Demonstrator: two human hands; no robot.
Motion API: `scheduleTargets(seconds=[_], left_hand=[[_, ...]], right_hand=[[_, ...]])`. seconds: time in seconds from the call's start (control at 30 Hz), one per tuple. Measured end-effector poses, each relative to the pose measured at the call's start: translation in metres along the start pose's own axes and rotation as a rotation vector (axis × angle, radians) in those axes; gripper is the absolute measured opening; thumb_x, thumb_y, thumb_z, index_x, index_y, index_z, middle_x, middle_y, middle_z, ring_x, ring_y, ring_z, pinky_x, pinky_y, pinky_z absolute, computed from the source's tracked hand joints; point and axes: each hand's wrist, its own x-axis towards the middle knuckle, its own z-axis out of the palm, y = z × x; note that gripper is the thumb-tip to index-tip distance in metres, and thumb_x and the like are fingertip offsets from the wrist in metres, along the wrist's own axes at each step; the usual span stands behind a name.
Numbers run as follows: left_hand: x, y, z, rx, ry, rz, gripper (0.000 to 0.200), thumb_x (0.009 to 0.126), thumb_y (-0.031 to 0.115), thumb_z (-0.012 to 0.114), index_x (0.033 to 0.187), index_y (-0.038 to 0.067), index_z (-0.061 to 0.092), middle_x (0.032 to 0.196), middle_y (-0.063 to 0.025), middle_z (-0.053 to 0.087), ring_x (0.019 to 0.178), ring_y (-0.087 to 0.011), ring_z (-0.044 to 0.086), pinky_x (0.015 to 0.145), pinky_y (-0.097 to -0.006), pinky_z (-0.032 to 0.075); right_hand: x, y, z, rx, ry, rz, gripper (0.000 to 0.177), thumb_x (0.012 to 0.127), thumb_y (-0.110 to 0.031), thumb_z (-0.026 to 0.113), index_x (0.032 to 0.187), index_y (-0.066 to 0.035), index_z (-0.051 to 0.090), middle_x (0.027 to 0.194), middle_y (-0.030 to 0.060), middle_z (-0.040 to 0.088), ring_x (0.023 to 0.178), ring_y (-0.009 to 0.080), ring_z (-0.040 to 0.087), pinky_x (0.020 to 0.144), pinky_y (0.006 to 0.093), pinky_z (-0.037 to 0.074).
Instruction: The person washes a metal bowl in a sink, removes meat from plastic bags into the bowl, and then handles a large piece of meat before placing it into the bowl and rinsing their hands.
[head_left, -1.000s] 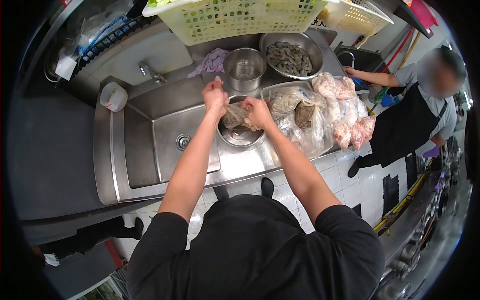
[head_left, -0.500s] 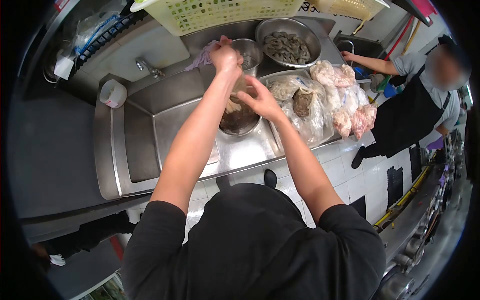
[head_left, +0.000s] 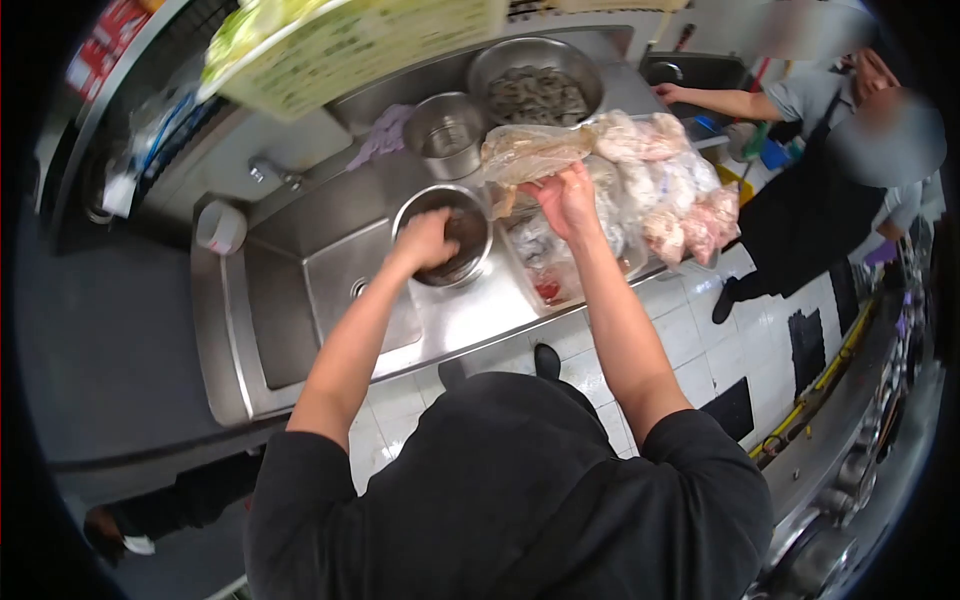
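Observation:
My left hand (head_left: 426, 240) reaches down into a round steel bowl (head_left: 400, 212) with dark brown contents. Its fingers are smeared by motion over those contents. To the right, my right hand (head_left: 566, 203) grips a wet, crumpled clear plastic bag (head_left: 535, 152) and holds it up beside the bowl. Behind the bowl stands a steel pot (head_left: 445, 137), and behind that a larger steel bowl (head_left: 500, 60) of grey shrimp (head_left: 538, 97). Under my right hand is a clear tray (head_left: 548, 308) with bagged food and a small red item.
Several bags of pale pink meat (head_left: 655, 140) lie on the right of the counter. A sink (head_left: 345, 255) is on the left, with a tap (head_left: 275, 172) and a white tub (head_left: 221, 228). A basket (head_left: 350, 55) overhangs the back. Another person (head_left: 820, 200) stands at right.
My hands have moved apart, the left down into the bowl, the right up and rightward with the bag. The bowl sits further left in view, partly because the view has shifted.

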Motion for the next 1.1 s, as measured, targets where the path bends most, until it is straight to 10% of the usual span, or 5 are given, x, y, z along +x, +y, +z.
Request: scheduleTargets(seconds=[0.47, 0.7, 0.77, 0.87, 1.1], left_hand=[[0.019, 0.045, 0.047, 0.387, -0.104, -0.191, 0.090, 0.073, 0.022, 0.084, 0.153, 0.015, 0.041, 0.147, -0.0157, 0.049, 0.125, -0.0490, 0.056, 0.103, -0.0633, 0.043], [0.019, 0.050, 0.049, 0.319, -0.024, -0.197, 0.077, 0.078, 0.021, 0.078, 0.149, 0.024, 0.048, 0.141, -0.0072, 0.053, 0.126, -0.0417, 0.056, 0.101, -0.0597, 0.045], [0.009, 0.048, 0.040, 0.302, 0.072, -0.138, 0.071, 0.078, 0.023, 0.076, 0.145, 0.027, 0.053, 0.138, -0.0053, 0.055, 0.121, -0.0397, 0.058, 0.098, -0.0577, 0.047], [0.008, 0.062, 0.025, 0.259, 0.099, -0.184, 0.071, 0.074, 0.019, 0.078, 0.141, 0.028, 0.057, 0.134, -0.0030, 0.057, 0.119, -0.0378, 0.058, 0.098, -0.0569, 0.044], [0.004, 0.046, 0.027, 0.058, 0.207, -0.290, 0.059, 0.070, 0.006, 0.080, 0.124, 0.017, 0.059, 0.123, -0.0055, 0.058, 0.116, -0.0394, 0.058, 0.091, -0.0566, 0.045]], right_hand=[[-0.094, -0.283, -0.228, -0.369, 0.593, -0.827, 0.025, 0.108, -0.012, 0.050, 0.130, -0.004, 0.056, 0.124, 0.0134, 0.067, 0.112, 0.0275, 0.069, 0.094, 0.0458, 0.060], [-0.060, -0.349, -0.444, -0.902, 0.924, -0.426, 0.039, 0.107, -0.031, 0.054, 0.137, -0.007, 0.056, 0.129, 0.0075, 0.063, 0.123, 0.0227, 0.057, 0.092, 0.0428, 0.053], [-0.053, -0.354, -0.490, -1.399, 1.164, -0.027, 0.034, 0.100, -0.028, 0.061, 0.121, -0.002, 0.065, 0.108, 0.0102, 0.069, 0.097, 0.0220, 0.064, 0.083, 0.0390, 0.053], [-0.025, -0.314, -0.399, -1.312, 1.115, -0.664, 0.016, 0.097, -0.013, 0.063, 0.104, 0.001, 0.069, 0.092, 0.0064, 0.070, 0.084, 0.0184, 0.066, 0.074, 0.0335, 0.053], [-0.010, -0.144, -0.067, -1.438, 0.119, -0.437, 0.019, 0.099, -0.018, 0.069, 0.108, -0.001, 0.072, 0.098, 0.0092, 0.073, 0.087, 0.0176, 0.068, 0.080, 0.0327, 0.054]])
